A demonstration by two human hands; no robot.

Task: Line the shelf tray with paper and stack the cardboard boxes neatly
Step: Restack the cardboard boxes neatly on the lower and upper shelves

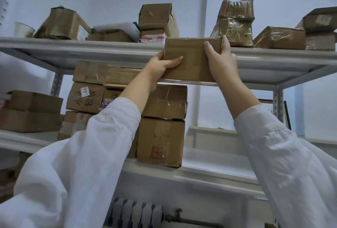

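I hold a flat brown cardboard box with both hands, raised in front of the edge of the top shelf. My left hand grips its lower left corner, thumb across the front. My right hand clasps its right end, fingers over the top corner. On the top shelf stand several crumpled taped boxes, among them a stacked one and a shiny taped one. A stack of boxes fills the middle shelf, whose right half shows a white surface.
More boxes lie at the left end of the middle shelf. A white cup sits at the top shelf's left end. A slotted metal upright stands on the right. A radiator is below the shelves.
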